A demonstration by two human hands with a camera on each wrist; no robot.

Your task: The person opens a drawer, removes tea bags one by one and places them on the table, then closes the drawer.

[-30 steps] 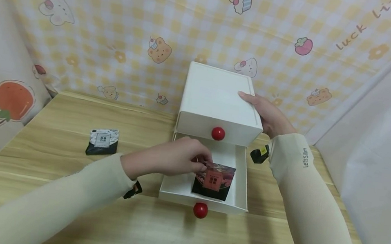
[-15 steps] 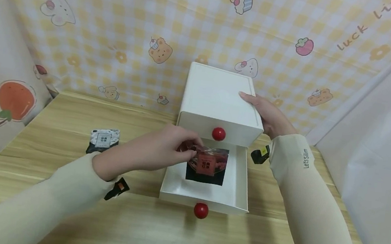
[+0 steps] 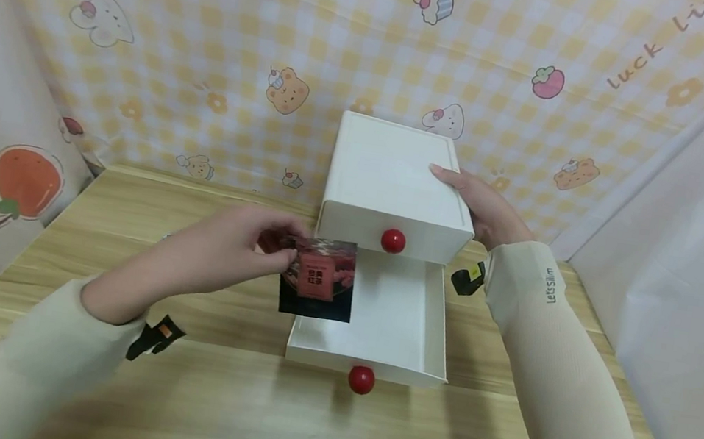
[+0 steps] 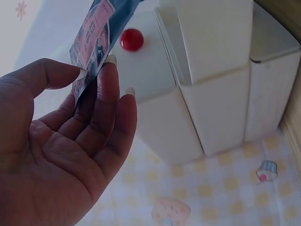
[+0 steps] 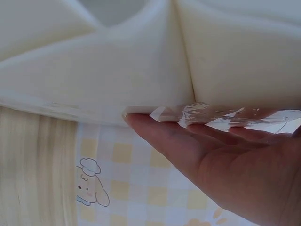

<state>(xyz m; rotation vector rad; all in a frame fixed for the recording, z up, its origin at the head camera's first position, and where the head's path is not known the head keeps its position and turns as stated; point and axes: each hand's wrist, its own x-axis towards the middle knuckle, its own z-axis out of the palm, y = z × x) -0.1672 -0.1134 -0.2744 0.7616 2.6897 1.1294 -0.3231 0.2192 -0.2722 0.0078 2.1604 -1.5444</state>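
Observation:
My left hand [image 3: 224, 247] pinches the top left corner of a black tea sachet [image 3: 317, 282] with a red label, between thumb and fingers. The sachet hangs upright, overlapping the left edge of the pulled-out lower drawer [image 3: 388, 321] in the head view. In the left wrist view, the thumb and fingertips meet on the end of the sachet [image 4: 96, 35]. My right hand [image 3: 484, 203] steadies a white two-drawer box [image 3: 395, 169], its thumb over the top edge. The right wrist view shows its fingers [image 5: 160, 134] laid fairly straight along the plastic-covered side.
The upper drawer, with a red knob [image 3: 393, 240], is closed. Another red knob [image 3: 361, 379] sits on the lower drawer's front. Wood-grain table [image 3: 233, 411] surrounds the box, and a checked curtain [image 3: 229, 33] hangs behind it. My left forearm hides most of a second sachet.
The left hand has lifted the red-label sachet out of the lower drawer and carried it left. Its arm now covers the silver-and-black sachet. The right hand stays in place.

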